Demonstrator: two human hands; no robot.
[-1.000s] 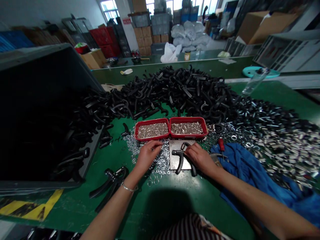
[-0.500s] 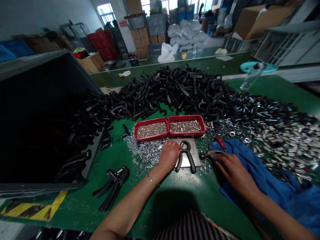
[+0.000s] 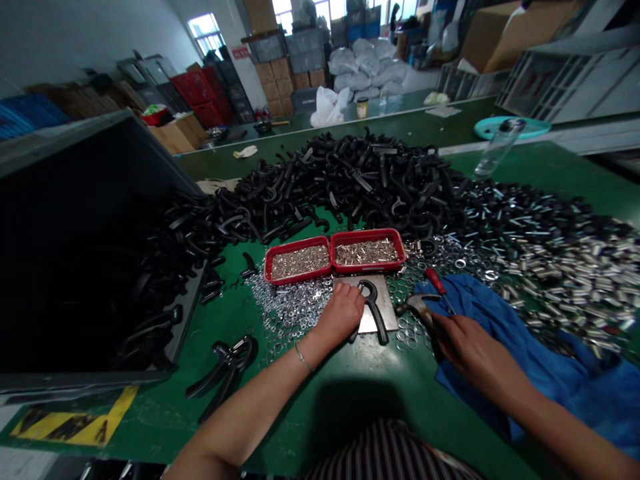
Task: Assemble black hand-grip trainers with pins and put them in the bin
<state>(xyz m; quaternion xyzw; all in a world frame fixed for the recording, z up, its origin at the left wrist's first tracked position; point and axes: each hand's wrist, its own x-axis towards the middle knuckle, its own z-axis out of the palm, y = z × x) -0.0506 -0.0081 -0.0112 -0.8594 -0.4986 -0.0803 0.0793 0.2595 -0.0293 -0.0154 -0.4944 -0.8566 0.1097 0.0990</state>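
Head cam, looking down a long green workbench (image 3: 150, 417) in a cluttered workshop, with stacked cartons and white sacks (image 3: 367, 63) way up top. A big dark bin (image 3: 75, 267) fills the left side, its straight rim running along the bench. Across the middle sits a huge tangle of matte black plastic handles (image 3: 360, 180), and to the right a shiny spread of short metal tubes (image 3: 565, 267). A crumpled blue cloth (image 3: 505, 333) lies at right, with two red trays (image 3: 297, 278) of small silver parts side by side at centre, and loose steel washers (image 3: 285, 307) scattered below them.

Just under the trays there's a flat steel plate (image 3: 385, 300) with a curved black plastic grip (image 3: 375, 317) on it. The left hand (image 3: 340, 313) sits palm down against that grip, fingers on the plate, though I can't tell if it's actually gripping. The right hand (image 3: 475, 353) is curled around a small hammer (image 3: 420, 307), just above the cloth and right beside a red-handled screwdriver (image 3: 436, 280). There's open green bench in front of the plate.

Compared with a second ago, the left hand has moved off the washers onto the plate, and the right hand has gone from the grip to the hammer.
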